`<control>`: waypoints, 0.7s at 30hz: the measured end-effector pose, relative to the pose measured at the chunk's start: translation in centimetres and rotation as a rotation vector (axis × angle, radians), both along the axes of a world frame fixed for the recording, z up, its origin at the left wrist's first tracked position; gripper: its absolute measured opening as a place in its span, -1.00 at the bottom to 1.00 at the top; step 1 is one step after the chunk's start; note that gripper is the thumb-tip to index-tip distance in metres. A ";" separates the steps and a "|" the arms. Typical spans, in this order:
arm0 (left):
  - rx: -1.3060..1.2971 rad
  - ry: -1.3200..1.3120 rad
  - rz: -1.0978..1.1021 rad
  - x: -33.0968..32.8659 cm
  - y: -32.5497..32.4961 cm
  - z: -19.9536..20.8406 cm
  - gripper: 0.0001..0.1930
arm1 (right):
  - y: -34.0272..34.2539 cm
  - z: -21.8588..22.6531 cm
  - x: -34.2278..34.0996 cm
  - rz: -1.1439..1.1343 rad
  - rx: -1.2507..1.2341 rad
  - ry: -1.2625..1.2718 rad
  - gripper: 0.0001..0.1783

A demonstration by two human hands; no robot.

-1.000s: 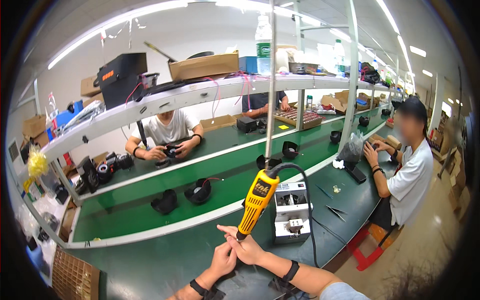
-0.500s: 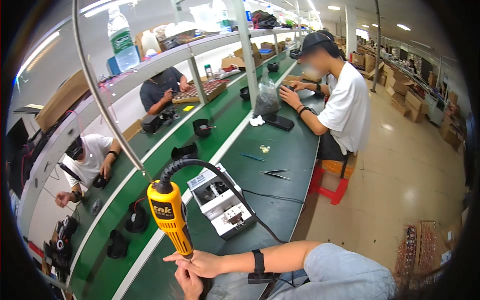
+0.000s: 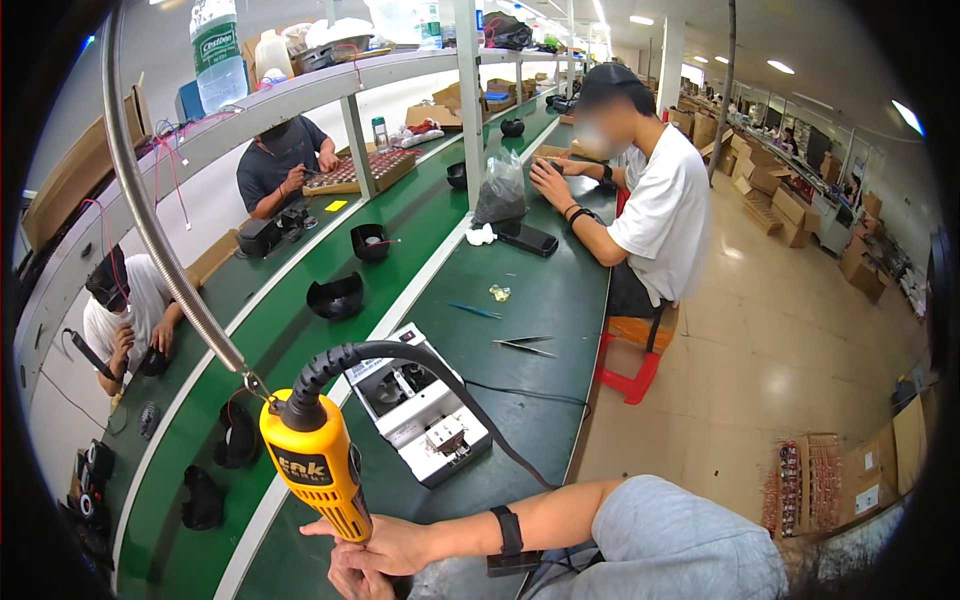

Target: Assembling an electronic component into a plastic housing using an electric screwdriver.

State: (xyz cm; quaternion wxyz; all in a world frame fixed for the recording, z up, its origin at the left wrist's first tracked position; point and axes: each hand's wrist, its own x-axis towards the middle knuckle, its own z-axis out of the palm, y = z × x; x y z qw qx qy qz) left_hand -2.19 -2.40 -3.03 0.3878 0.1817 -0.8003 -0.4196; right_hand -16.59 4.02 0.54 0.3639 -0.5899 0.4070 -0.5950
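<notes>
A yellow electric screwdriver (image 3: 318, 468) with a black cable hangs from a coiled spring at the lower left. My right hand (image 3: 395, 545), reaching in from the right, is closed round its narrow lower end, with one finger stretched out to the left. Just below, against the right hand, is my left hand (image 3: 352, 578), fingers bent; what they hold, if anything, is hidden. Beside the screwdriver stands a white and grey open box-shaped device (image 3: 418, 408) on the green bench (image 3: 535, 400).
Metal tweezers (image 3: 525, 346), blue tweezers (image 3: 474, 311) and a black phone-like device (image 3: 527, 238) lie farther along. Black curved housings (image 3: 336, 296) sit on the green belt (image 3: 290, 338) to the left. A co-worker in white (image 3: 655, 205) sits ahead; two others work across the belt.
The view has shifted, so the bench and co-workers appear farther left. The screwdriver and both hands sit slightly lower left in the picture, and my hands are closer together.
</notes>
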 end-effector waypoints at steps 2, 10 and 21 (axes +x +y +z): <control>-0.016 -0.042 0.025 0.1 0.0 -0.1 -0.77 | -0.5 -0.8 0.0 -0.114 -0.108 -0.008 -0.34; 0.063 -0.090 0.060 0.7 0.4 0.4 -0.76 | -0.2 0.3 -1.3 -0.040 -0.091 0.134 -0.31; -0.046 0.003 0.078 0.3 1.0 0.3 -0.78 | 0.4 1.6 -1.2 0.052 -0.085 0.104 -0.32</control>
